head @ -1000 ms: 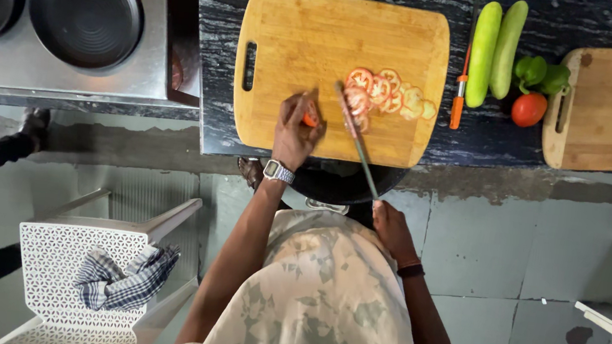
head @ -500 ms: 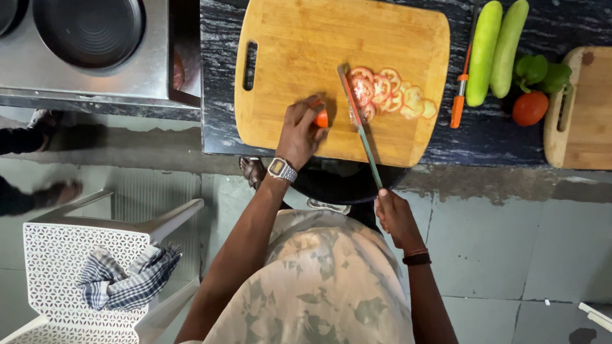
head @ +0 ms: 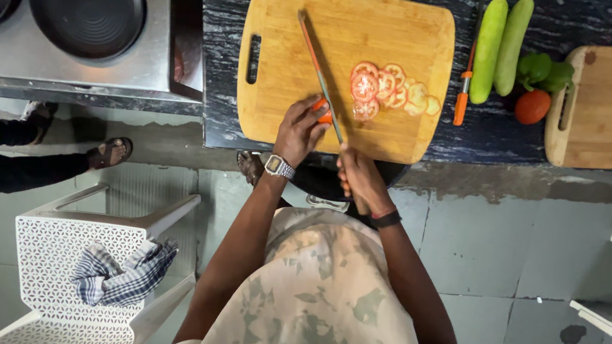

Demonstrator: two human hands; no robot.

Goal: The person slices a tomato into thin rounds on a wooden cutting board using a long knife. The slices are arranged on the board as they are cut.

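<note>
My left hand pinches the tomato end on the cutting board; right hand is clamped on the knife. The piece is probably soft and slippery, so I grip its skin side.

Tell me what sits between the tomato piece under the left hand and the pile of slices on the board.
Only the knife blade. It crosses the cutting board between the tomato piece under the left hand and the slices.
</note>
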